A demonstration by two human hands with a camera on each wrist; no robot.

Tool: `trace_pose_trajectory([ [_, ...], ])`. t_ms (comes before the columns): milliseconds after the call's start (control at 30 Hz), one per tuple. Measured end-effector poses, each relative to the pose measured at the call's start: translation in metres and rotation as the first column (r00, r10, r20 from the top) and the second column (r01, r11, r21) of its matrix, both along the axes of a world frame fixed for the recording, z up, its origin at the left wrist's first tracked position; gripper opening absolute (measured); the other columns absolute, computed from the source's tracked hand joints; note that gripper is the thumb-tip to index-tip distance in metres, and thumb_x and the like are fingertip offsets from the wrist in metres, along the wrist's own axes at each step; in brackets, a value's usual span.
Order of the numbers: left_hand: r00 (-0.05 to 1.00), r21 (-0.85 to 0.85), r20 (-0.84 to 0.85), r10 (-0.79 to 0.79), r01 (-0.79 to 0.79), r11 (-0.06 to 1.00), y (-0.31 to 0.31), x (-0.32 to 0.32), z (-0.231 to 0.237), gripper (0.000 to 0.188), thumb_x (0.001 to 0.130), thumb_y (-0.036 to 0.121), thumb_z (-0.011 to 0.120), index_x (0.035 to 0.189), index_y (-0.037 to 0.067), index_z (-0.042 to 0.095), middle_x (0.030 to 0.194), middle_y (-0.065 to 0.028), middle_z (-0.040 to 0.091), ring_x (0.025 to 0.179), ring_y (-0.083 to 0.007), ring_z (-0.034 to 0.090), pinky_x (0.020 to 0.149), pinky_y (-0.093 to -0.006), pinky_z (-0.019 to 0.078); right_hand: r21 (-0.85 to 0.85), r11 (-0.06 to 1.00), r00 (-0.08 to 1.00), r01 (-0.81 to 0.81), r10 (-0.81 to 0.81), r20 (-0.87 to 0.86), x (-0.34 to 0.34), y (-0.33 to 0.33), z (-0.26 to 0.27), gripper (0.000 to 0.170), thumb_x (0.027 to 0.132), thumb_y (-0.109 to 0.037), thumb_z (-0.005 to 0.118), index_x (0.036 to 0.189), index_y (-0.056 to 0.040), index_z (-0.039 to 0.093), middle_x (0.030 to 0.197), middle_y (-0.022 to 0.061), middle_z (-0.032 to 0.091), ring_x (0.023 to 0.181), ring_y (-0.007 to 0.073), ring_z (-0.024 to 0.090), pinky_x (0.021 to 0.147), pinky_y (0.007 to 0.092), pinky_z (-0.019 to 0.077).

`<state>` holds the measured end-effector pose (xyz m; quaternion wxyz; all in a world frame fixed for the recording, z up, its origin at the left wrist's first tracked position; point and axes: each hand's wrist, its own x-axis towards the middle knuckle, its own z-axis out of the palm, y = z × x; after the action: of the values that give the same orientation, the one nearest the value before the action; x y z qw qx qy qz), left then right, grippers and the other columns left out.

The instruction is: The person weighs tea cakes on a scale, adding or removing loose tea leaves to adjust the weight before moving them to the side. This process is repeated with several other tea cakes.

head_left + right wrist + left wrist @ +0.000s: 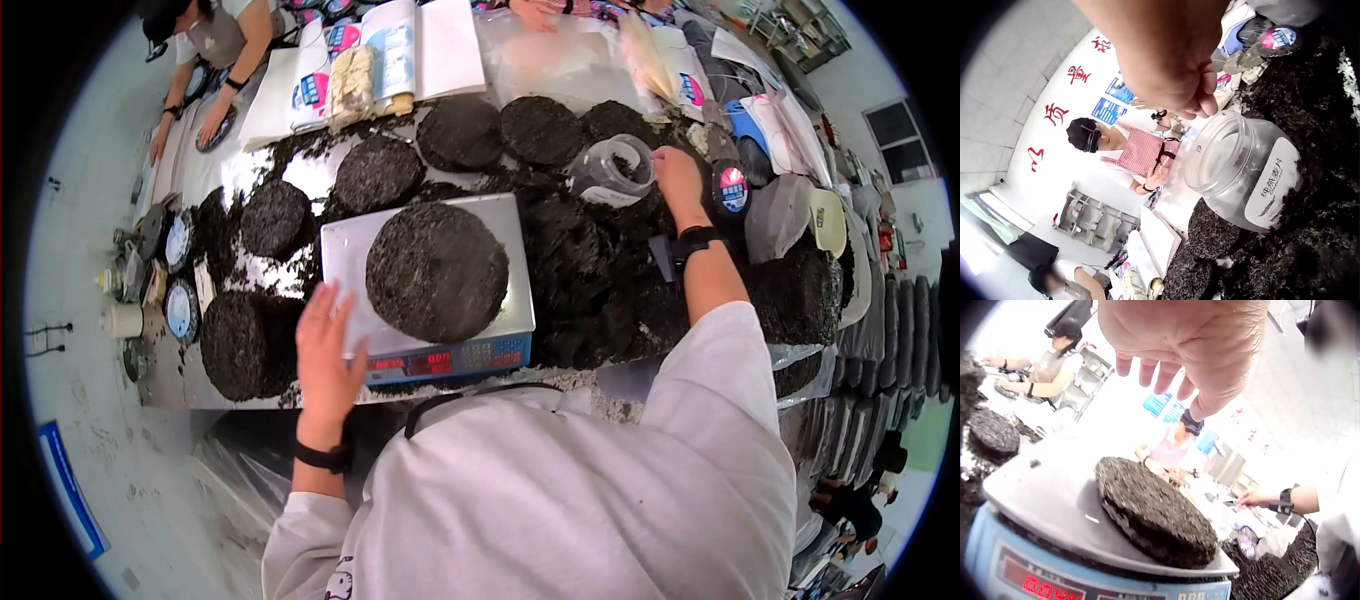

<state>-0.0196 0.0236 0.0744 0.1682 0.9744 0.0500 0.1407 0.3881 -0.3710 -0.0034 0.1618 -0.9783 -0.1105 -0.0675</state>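
Note:
A dark, rough round cake of dried, pressed flakes (437, 270) lies on the metal plate of a digital scale (350, 255) with a lit red display. At the scale's front left corner, my left hand (330, 355) hovers with straight, spread fingers, holding nothing; the left wrist view shows its bare palm. My right hand (682, 185) is at the rim of a clear wide-mouthed plastic jar (1229, 162) with a white label. Its fingers are curled right over the jar's mouth, and I cannot tell whether they pinch anything. Loose dark flakes (565, 240) surround the jar.
More round cakes (378, 172) lie behind the scale, and a stack (248, 345) stands to its left. White packaging sheets (450, 50) are at the back. A labelled round pack (732, 187) sits right of my right hand. Other people (1138, 150) work across the table.

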Motion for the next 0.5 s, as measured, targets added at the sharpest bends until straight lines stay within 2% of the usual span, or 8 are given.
trace_pose_trajectory([
  [67, 0.993, -0.025, 0.101, 0.066, -0.064, 0.998, 0.020, -0.003, 0.009, 0.054, 0.074, 0.002, 0.064, 0.125, 0.004, 0.050, 0.134, -0.0156, 0.045, 0.125, -0.0331, 0.040, 0.104, -0.0413, 0.0308, -0.073, 0.997, 1.000, -0.011, 0.011, -0.009, -0.015, 0.011, 0.025, 0.021, 0.080, -0.025, 0.057, 0.082, -0.0063, 0.066, 0.074, 0.0134, 0.065, 0.076, 0.0320, 0.063, 0.069, 0.0415, 0.0484],
  [100, 0.985, -0.020, 0.153, 0.085, -0.083, 0.996, 0.030, -0.005, 0.013, 0.051, 0.075, 0.001, 0.062, 0.125, 0.003, 0.050, 0.134, -0.0159, 0.045, 0.124, -0.0338, 0.041, 0.103, -0.0408, 0.0321, 0.011, 0.999, 0.998, -0.045, 0.045, 0.036, -0.017, 0.013, 0.028, 0.023, 0.080, -0.026, 0.057, 0.080, -0.0054, 0.066, 0.069, 0.0120, 0.064, 0.071, 0.0277, 0.064, 0.066, 0.0394, 0.0486],
  [167, 0.962, -0.017, 0.248, 0.112, -0.111, 0.994, 0.041, -0.003, 0.031, 0.047, 0.078, 0.001, 0.060, 0.124, 0.004, 0.051, 0.133, -0.0154, 0.046, 0.121, -0.0337, 0.043, 0.101, -0.0393, 0.0350, 0.444, 0.888, 0.981, -0.124, 0.178, -0.082, -0.030, 0.026, 0.035, 0.020, 0.085, -0.019, 0.054, 0.093, -0.0048, 0.065, 0.072, 0.0046, 0.064, 0.062, 0.0112, 0.060, 0.057, 0.0264, 0.0460],
  [200, 0.948, -0.038, 0.287, 0.134, -0.129, 0.991, 0.046, -0.001, 0.036, 0.046, 0.078, 0.001, 0.060, 0.123, 0.005, 0.053, 0.132, -0.0146, 0.047, 0.120, -0.0325, 0.045, 0.100, -0.0378, 0.0361, 0.526, 0.849, 0.960, -0.053, 0.188, -0.208, -0.056, 0.044, 0.058, 0.022, 0.088, -0.016, 0.053, 0.104, -0.0045, 0.062, 0.083, 0.0030, 0.065, 0.066, 0.0086, 0.059, 0.058, 0.0221, 0.0449],
  [233, 0.942, -0.078, 0.297, 0.156, -0.139, 0.987, 0.048, 0.001, 0.041, 0.045, 0.077, 0.001, 0.061, 0.122, 0.006, 0.054, 0.131, -0.0138, 0.048, 0.119, -0.0311, 0.046, 0.099, -0.0372, 0.0371, 0.627, 0.778, 0.929, -0.029, 0.253, -0.270, -0.078, 0.056, 0.071, 0.027, 0.089, -0.019, 0.054, 0.110, -0.0030, 0.059, 0.090, 0.0034, 0.064, 0.073, 0.0079, 0.060, 0.060, 0.0206, 0.0447],
  [367, 0.946, -0.133, 0.313, 0.080, -0.040, 0.990, 0.046, 0.020, 0.026, 0.046, 0.074, 0.004, 0.065, 0.119, 0.008, 0.056, 0.130, -0.0124, 0.048, 0.118, -0.0313, 0.046, 0.099, -0.0385, 0.0378, 0.731, 0.674, 0.858, 0.108, 0.308, -0.411, -0.172, 0.098, 0.080, 0.033, 0.088, -0.020, 0.059, 0.114, -0.0008, 0.055, 0.096, 0.0055, 0.062, 0.079, 0.0102, 0.060, 0.067, 0.0230, 0.0493],
  [433, 0.975, -0.120, 0.220, -0.014, 0.041, 0.992, 0.033, 0.031, -0.014, 0.052, 0.071, 0.009, 0.069, 0.120, 0.010, 0.055, 0.130, -0.0143, 0.047, 0.120, -0.0337, 0.044, 0.101, -0.0415, 0.0364, 0.769, 0.614, 0.779, 0.179, 0.389, -0.492, -0.196, 0.108, 0.041, 0.044, 0.088, -0.026, 0.059, 0.122, -0.0007, 0.050, 0.107, 0.0082, 0.060, 0.086, 0.0139, 0.060, 0.074, 0.0261, 0.0503],
  [500, 0.990, -0.198, 0.032, -0.137, 0.140, 0.970, 0.009, 0.036, -0.061, 0.063, 0.068, 0.016, 0.073, 0.126, 0.011, 0.050, 0.134, -0.0168, 0.042, 0.125, -0.0361, 0.038, 0.103, -0.0460, 0.0329, 0.710, 0.645, 0.681, 0.282, 0.387, -0.621, -0.212, 0.123, -0.011, 0.049, 0.087, -0.027, 0.061, 0.124, 0.0011, 0.045, 0.107, 0.0101, 0.059, 0.089, 0.0163, 0.060, 0.075, 0.0288, 0.0511],
])
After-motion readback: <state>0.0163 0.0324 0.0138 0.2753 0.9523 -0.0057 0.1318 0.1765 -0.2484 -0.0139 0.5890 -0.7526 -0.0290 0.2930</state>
